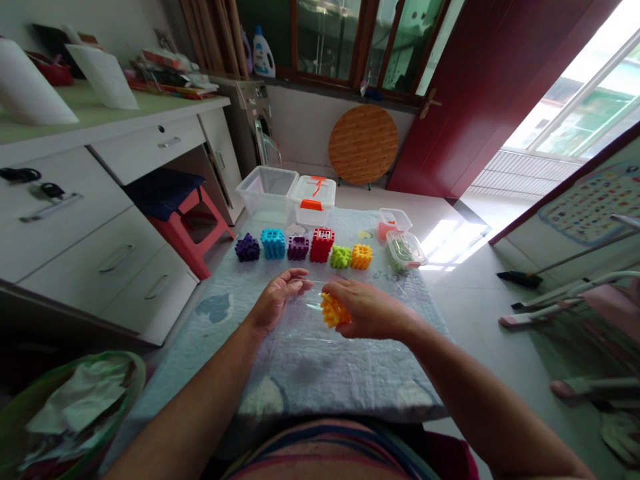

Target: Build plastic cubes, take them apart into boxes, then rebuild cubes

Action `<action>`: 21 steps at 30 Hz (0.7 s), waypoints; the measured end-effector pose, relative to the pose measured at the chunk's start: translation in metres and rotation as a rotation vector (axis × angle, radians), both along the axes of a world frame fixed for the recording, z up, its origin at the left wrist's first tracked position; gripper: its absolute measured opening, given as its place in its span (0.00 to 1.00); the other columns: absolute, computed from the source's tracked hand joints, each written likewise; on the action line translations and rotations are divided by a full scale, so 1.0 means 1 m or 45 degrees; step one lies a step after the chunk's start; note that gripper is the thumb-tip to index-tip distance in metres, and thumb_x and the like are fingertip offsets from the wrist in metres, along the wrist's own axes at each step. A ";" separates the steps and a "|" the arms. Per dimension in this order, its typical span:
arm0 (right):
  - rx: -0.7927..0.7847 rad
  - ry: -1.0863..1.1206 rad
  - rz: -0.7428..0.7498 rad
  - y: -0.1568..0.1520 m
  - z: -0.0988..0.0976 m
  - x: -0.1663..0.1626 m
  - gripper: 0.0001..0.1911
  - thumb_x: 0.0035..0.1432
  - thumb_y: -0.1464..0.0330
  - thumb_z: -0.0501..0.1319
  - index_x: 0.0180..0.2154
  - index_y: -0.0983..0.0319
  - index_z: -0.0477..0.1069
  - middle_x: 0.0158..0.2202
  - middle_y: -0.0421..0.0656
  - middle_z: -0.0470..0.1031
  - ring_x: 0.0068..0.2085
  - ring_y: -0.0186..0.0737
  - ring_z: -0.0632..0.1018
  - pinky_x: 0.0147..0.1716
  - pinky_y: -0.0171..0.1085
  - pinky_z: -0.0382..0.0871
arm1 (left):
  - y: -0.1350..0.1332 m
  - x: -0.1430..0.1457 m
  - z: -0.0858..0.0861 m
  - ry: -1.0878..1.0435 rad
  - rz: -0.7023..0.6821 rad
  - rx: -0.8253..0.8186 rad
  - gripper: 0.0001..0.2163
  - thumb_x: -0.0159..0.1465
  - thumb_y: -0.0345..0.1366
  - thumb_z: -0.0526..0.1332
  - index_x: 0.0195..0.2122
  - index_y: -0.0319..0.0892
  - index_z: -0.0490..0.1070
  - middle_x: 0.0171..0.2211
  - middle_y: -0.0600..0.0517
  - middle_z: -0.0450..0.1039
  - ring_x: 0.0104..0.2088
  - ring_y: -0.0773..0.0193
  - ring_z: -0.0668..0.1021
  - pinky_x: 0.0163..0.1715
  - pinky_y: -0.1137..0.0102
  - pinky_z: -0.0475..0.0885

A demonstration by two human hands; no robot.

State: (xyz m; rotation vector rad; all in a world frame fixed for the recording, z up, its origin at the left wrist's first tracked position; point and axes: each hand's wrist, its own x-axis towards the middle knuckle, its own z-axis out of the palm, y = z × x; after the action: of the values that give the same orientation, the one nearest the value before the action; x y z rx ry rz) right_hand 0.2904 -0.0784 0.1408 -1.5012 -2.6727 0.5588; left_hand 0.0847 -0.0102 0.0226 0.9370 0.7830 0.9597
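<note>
My right hand (367,309) is wrapped round a yellow-orange interlocking block cube (330,311) above the middle of the table. A clear plastic bag (300,327) lies beneath and around it, and my left hand (281,297) pinches its edge. Whether the cube is inside the bag or just over it, I cannot tell. Behind my hands stand similar toothed blocks in a row: a dark purple one (247,248), a blue one (273,245), a purple one (299,247), a red one (322,245), a green one (341,257) and a yellow one (362,257).
A clear open bin (267,193) and a lidded box with orange latches (315,200) stand at the table's far edge. Two small clear containers, one lidded (407,251), sit at the right. A stool (185,220) and a waste basket (137,373) flank the left side.
</note>
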 end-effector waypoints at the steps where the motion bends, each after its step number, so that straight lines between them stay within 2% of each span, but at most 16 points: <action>1: -0.008 -0.069 -0.002 -0.003 -0.007 -0.004 0.21 0.48 0.70 0.64 0.46 0.62 0.68 0.46 0.48 0.77 0.45 0.46 0.77 0.40 0.38 0.68 | -0.001 0.000 0.001 0.006 0.002 0.005 0.18 0.54 0.39 0.69 0.45 0.41 0.75 0.36 0.48 0.81 0.39 0.58 0.79 0.48 0.63 0.67; 6: 0.051 -0.357 -0.036 -0.003 -0.033 -0.013 0.20 0.50 0.69 0.64 0.46 0.65 0.70 0.43 0.52 0.78 0.42 0.51 0.80 0.35 0.40 0.70 | -0.002 0.001 0.004 0.012 0.010 0.025 0.17 0.53 0.38 0.69 0.44 0.41 0.75 0.35 0.47 0.81 0.38 0.58 0.79 0.46 0.64 0.67; 12: 0.014 -0.476 -0.017 0.000 -0.041 -0.019 0.21 0.53 0.64 0.66 0.47 0.66 0.71 0.43 0.55 0.80 0.42 0.53 0.81 0.37 0.42 0.72 | -0.002 0.001 0.004 0.006 0.010 0.014 0.18 0.52 0.38 0.70 0.44 0.41 0.75 0.34 0.48 0.81 0.38 0.59 0.79 0.46 0.64 0.67; 17: -0.100 -0.430 0.035 0.006 -0.037 -0.009 0.23 0.52 0.65 0.68 0.48 0.68 0.71 0.44 0.56 0.79 0.45 0.53 0.80 0.40 0.41 0.72 | -0.002 0.002 0.005 0.003 0.000 0.027 0.18 0.52 0.38 0.70 0.44 0.40 0.75 0.35 0.49 0.80 0.37 0.61 0.78 0.44 0.66 0.67; 21: -0.183 -0.310 0.052 0.008 -0.018 0.001 0.24 0.51 0.66 0.69 0.50 0.67 0.71 0.48 0.55 0.78 0.47 0.51 0.79 0.42 0.40 0.71 | -0.002 0.002 0.006 -0.001 -0.019 0.036 0.18 0.52 0.38 0.71 0.44 0.40 0.75 0.35 0.50 0.80 0.36 0.62 0.77 0.43 0.68 0.67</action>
State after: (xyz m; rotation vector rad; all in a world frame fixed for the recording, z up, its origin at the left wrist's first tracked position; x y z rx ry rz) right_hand 0.2910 -0.0709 0.1227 -1.6537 -2.9069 0.6202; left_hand 0.0868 -0.0124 0.0283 0.9654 0.7621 0.9600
